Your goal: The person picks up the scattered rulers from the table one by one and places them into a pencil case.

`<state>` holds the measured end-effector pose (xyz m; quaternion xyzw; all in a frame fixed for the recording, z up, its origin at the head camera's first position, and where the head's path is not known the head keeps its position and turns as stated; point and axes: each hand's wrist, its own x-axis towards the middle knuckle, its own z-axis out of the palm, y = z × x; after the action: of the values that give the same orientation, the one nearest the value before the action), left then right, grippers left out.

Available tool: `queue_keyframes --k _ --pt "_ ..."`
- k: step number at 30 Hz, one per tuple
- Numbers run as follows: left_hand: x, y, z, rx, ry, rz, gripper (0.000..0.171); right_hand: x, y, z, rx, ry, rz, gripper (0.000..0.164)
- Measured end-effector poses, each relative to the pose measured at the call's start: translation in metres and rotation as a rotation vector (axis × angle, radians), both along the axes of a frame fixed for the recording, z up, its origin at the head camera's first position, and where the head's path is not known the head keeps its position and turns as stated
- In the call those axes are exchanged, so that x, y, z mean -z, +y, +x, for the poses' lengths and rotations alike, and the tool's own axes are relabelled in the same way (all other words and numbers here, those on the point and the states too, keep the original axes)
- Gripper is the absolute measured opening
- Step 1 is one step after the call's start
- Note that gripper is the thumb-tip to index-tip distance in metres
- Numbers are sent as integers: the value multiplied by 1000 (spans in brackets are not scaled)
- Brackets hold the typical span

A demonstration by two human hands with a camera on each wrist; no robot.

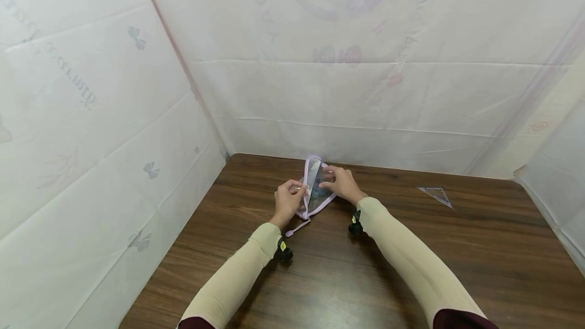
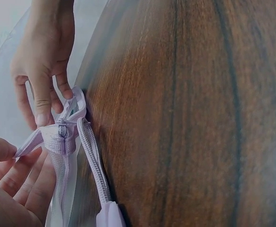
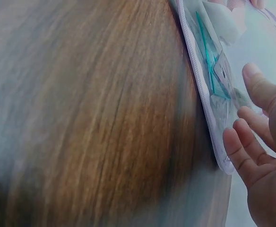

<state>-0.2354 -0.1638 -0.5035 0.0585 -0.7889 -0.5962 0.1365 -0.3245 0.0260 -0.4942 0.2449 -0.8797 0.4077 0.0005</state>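
Note:
A see-through mesh zip pouch (image 1: 325, 206) with lilac edging lies near the table's back edge. My left hand (image 1: 288, 201) pinches the pouch's lilac edge between thumb and fingers, as the left wrist view shows close by the zip end (image 2: 62, 135). From there a lilac zip-pull cord (image 2: 94, 163) hangs down to a flat tab (image 2: 110, 216). On the pouch's other side is my right hand (image 1: 344, 184), its fingers spread and slightly bent. In the right wrist view, a teal-edged set square (image 3: 209, 56) and other clear pieces show inside the pouch.
A clear set square (image 1: 439, 197) lies alone on the right side of the dark wooden table (image 1: 388, 278). Pale printed sheets (image 1: 365, 90) rise behind the table and along its sides.

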Motion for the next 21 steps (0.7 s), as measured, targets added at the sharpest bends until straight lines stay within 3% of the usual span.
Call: queue_keyframes --k 12,21 --pt "-4 -1 2 -1 21 -24 7 1 20 4 -66 122 -40 73" --pt "-4 0 3 10 9 10 6 -6 48 9 -64 137 19 74"
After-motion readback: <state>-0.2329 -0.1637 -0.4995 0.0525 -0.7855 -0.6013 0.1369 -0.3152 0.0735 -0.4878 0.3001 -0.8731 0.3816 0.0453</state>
